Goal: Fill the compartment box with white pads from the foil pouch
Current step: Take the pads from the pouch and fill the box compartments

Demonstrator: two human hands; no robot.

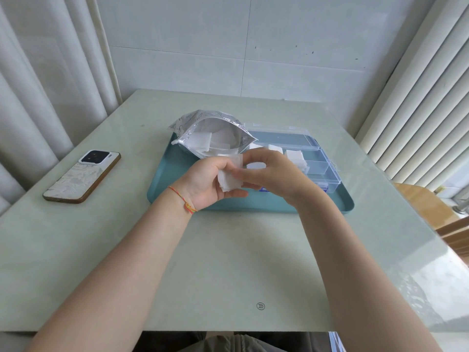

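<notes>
so the left hand (pixel 208 182) is gripping a small stack of white pads (pixel 229 175) over the teal tray (pixel 177 196), and the right hand (pixel 271 174) is pinching at its edge, probably peeling some off. The foil pouch (pixel 210 134) is lying open nearby, the compartment box (pixel 314 158) sitting right behind, a few sections already holding pads

We sit at a pale green glass-topped table (pixel 228 262) against a white tiled wall (pixel 228 47) — pleated curtains (pixel 45 85) on the left, white blinds (pixel 426 97) letting in daylight on the right.
</notes>
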